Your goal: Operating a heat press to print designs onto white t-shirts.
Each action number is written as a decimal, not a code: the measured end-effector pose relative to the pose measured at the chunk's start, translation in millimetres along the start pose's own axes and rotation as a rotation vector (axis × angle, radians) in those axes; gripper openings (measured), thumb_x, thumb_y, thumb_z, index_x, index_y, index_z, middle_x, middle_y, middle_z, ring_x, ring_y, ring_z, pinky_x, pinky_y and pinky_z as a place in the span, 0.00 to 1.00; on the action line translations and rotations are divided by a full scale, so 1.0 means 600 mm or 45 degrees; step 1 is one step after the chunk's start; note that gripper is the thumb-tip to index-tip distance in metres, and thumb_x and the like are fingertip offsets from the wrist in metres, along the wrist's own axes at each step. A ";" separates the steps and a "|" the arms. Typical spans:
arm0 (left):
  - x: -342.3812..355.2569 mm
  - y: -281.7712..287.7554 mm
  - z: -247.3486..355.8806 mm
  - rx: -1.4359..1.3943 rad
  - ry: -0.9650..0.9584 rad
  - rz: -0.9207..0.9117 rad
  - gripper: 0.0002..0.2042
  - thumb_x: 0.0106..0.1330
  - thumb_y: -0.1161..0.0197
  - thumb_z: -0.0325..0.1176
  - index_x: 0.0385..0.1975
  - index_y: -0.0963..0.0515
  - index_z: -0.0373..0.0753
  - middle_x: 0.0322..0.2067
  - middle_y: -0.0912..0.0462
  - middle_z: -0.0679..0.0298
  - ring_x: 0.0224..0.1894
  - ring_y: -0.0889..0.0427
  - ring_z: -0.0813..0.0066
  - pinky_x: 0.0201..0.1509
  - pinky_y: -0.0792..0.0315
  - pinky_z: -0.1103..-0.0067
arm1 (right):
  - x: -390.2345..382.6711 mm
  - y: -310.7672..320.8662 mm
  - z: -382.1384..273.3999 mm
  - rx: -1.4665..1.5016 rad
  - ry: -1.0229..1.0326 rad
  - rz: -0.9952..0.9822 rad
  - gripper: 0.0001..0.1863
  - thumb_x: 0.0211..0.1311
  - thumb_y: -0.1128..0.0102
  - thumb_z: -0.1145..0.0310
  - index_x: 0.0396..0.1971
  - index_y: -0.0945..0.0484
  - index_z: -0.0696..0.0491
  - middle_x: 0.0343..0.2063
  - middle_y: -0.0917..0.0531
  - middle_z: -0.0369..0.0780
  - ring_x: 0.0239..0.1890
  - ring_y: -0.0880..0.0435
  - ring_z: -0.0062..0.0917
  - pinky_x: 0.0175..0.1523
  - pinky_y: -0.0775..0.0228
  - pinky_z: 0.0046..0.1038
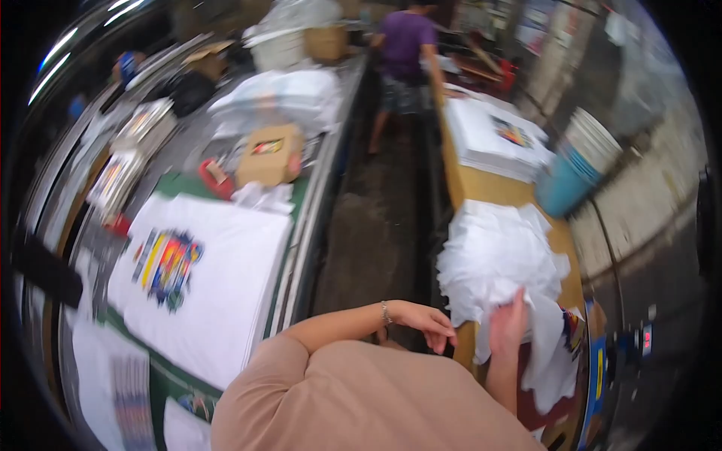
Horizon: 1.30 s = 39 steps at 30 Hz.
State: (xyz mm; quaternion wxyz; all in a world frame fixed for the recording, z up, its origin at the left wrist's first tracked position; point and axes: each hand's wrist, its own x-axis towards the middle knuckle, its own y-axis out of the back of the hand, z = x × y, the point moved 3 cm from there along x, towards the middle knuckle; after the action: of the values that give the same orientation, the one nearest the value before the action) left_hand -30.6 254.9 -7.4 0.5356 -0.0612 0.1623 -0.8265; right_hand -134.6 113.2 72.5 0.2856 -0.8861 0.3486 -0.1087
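Observation:
My left hand (426, 325) hangs over the aisle beside the wooden bench's edge, fingers loosely bent and apart, holding nothing. My right hand (508, 322) grips the edge of a crumpled pile of thin white sheets (500, 248) on the yellow wooden bench (485, 189); some sheets droop beside it, with a dark printed piece (570, 327) partly showing. On the long table (307, 197) at my left lies a flat stack of white fabric (195, 316) with a colourful printed graphic.
A person in purple (402, 45) stands down the narrow aisle (361, 218). A blue bucket (564, 184) and white stack (481, 131) are on the right. A cardboard box (267, 161), red tool (214, 179) and wrapped white bundles (274, 101) are on the left.

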 end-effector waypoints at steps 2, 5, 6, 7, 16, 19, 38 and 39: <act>-0.037 0.014 0.017 -0.187 -0.116 0.220 0.24 0.70 0.56 0.50 0.50 0.29 0.34 0.34 0.18 0.58 0.37 0.19 0.71 0.44 0.26 0.77 | 0.052 -0.118 0.061 -0.019 -0.201 -0.332 0.15 0.68 0.52 0.60 0.46 0.29 0.55 0.43 0.23 0.38 0.44 0.24 0.22 0.47 0.32 0.26; -0.131 0.081 0.047 -0.504 -0.550 0.670 0.33 0.67 0.67 0.62 0.56 0.33 0.39 0.46 0.22 0.59 0.46 0.22 0.69 0.50 0.29 0.73 | 0.065 -0.225 0.104 -0.023 -0.483 -0.672 0.17 0.67 0.52 0.66 0.51 0.33 0.59 0.47 0.24 0.41 0.49 0.24 0.28 0.51 0.31 0.31; -0.168 0.106 0.051 -0.614 -0.661 0.996 0.36 0.65 0.70 0.66 0.58 0.35 0.42 0.52 0.25 0.60 0.51 0.24 0.69 0.53 0.31 0.71 | 0.062 -0.243 0.105 -0.010 -0.561 -0.878 0.17 0.67 0.53 0.69 0.52 0.33 0.60 0.49 0.25 0.42 0.51 0.25 0.30 0.54 0.32 0.35; -0.209 0.126 0.065 -0.618 -0.796 0.984 0.38 0.63 0.72 0.68 0.60 0.38 0.43 0.56 0.29 0.61 0.55 0.28 0.68 0.57 0.34 0.69 | 0.071 -0.259 0.090 0.001 -0.438 -1.127 0.20 0.66 0.53 0.72 0.56 0.37 0.61 0.52 0.26 0.46 0.54 0.26 0.34 0.55 0.32 0.37; -0.523 0.064 0.135 -0.626 -2.306 1.175 0.34 0.65 0.61 0.61 0.62 0.41 0.40 0.63 0.39 0.61 0.64 0.39 0.64 0.68 0.48 0.64 | 0.341 -0.438 0.048 -0.328 0.192 -1.340 0.21 0.66 0.53 0.63 0.52 0.31 0.61 0.48 0.24 0.45 0.52 0.26 0.30 0.56 0.35 0.32; -0.580 -0.005 0.141 -0.371 -2.472 1.234 0.32 0.63 0.58 0.63 0.60 0.38 0.47 0.61 0.35 0.62 0.62 0.35 0.61 0.65 0.44 0.61 | 0.402 -0.539 0.080 -0.315 0.241 -1.437 0.21 0.66 0.52 0.62 0.52 0.31 0.61 0.47 0.23 0.44 0.51 0.26 0.28 0.56 0.35 0.31; -0.954 -0.521 0.138 0.697 -0.982 3.848 0.19 0.62 0.40 0.37 0.50 0.28 0.33 0.44 0.21 0.58 0.43 0.21 0.69 0.48 0.25 0.76 | 0.280 -1.277 0.393 -0.251 0.245 -2.157 0.22 0.59 0.41 0.55 0.46 0.22 0.57 0.39 0.19 0.37 0.39 0.22 0.18 0.44 0.34 0.18; -1.001 -0.527 0.141 0.269 -1.272 3.513 0.16 0.64 0.42 0.36 0.47 0.26 0.34 0.43 0.21 0.58 0.42 0.20 0.72 0.46 0.24 0.77 | 0.241 -1.300 0.431 -0.442 0.041 -2.060 0.20 0.57 0.38 0.55 0.41 0.21 0.56 0.33 0.20 0.33 0.32 0.24 0.14 0.36 0.34 0.18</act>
State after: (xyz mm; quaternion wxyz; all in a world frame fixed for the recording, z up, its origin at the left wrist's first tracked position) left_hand -29.8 899.4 221.4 0.8838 -0.0954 -0.1668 0.4267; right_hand 506.0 589.4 315.1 -0.0269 -0.8931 -0.3807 -0.2380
